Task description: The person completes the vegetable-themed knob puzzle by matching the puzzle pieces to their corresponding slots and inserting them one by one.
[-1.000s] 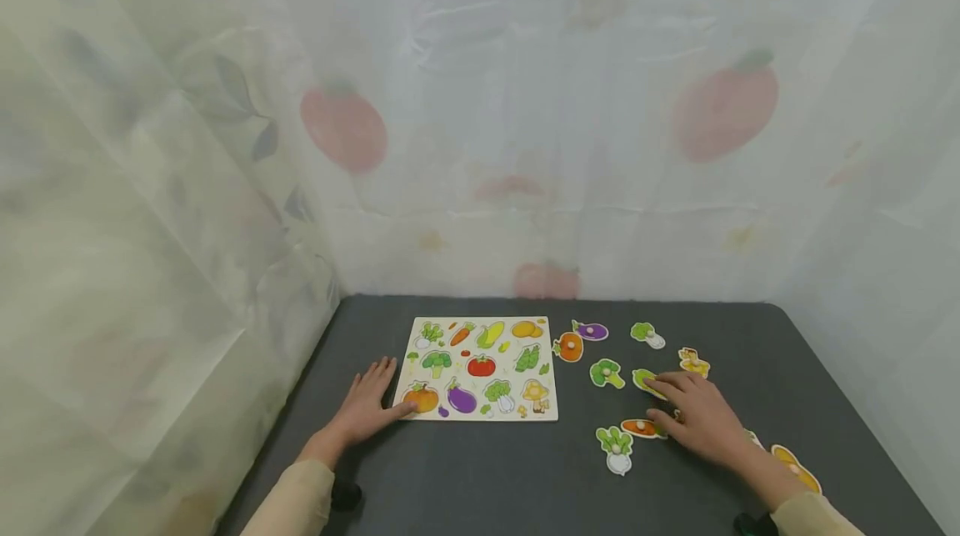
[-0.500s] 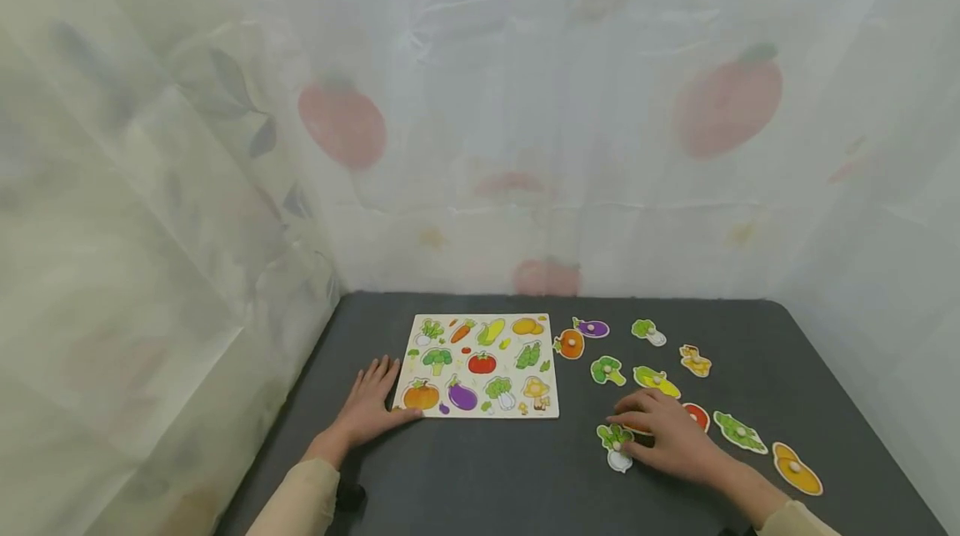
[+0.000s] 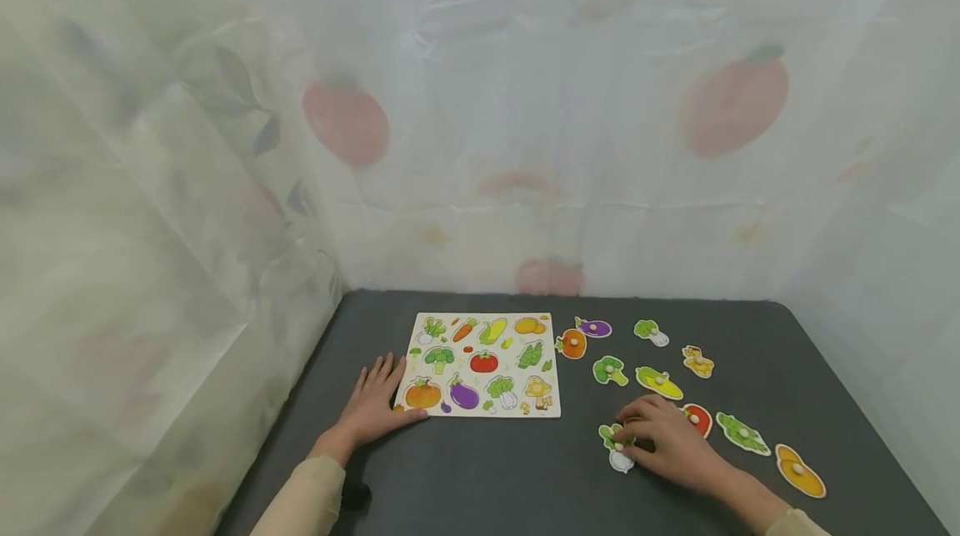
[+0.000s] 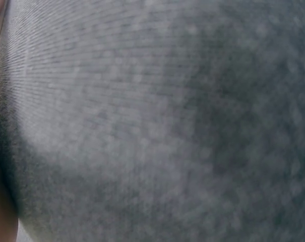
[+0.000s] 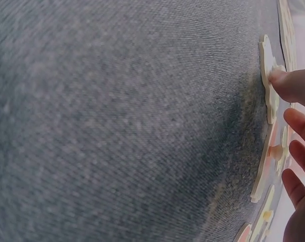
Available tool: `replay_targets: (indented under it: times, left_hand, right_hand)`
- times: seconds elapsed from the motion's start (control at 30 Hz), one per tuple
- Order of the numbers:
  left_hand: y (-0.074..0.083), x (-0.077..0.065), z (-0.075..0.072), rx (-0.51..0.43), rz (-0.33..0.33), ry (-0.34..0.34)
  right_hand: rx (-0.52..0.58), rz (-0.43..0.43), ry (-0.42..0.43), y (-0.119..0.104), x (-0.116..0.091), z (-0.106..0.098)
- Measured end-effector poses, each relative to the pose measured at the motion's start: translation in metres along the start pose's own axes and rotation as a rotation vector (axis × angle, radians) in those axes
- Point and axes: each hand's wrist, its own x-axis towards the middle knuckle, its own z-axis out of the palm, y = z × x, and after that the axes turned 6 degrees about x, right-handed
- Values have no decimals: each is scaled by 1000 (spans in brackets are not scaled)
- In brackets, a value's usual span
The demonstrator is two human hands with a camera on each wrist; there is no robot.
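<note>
- Radish piece (image 3: 617,446) lies right of the puzzle board (image 3: 482,365), under the right hand (image 3: 670,446)'s fingertips.
- Left hand (image 3: 372,405) rests flat, fingers spread, touching the board's near-left corner.
- Nine more loose pieces lie right of the one board.

A dark grey cloth-covered table (image 3: 480,478) is shown. A vegetable puzzle board (image 3: 482,364) is laid flat on it, and loose vegetable-shaped pieces (image 3: 658,383) are scattered to the board's right.

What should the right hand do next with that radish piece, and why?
Probably pinch the radish piece by its peg and lift it: the right hand already touches it, while the left hand rests on the puzzle board edge.
</note>
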Motion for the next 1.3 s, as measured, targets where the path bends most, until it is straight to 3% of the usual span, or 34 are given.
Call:
replay_targets:
  times: [0.27,0.5,0.87,1.3]
  left_hand:
    - [-7,2,8,11,5,11]
    - [-3,0,2,2,-3,9]
    - [0,1,-4,17,-27,-71]
    - [2,0,-2,-33,5,-3]
  right_hand:
    - [7,9,9,0,1,1]
    - [-2,15,39,0,2,5]
    - [17,114,25,-3,6,15]
    - [-2,121,47,-6,6,15]
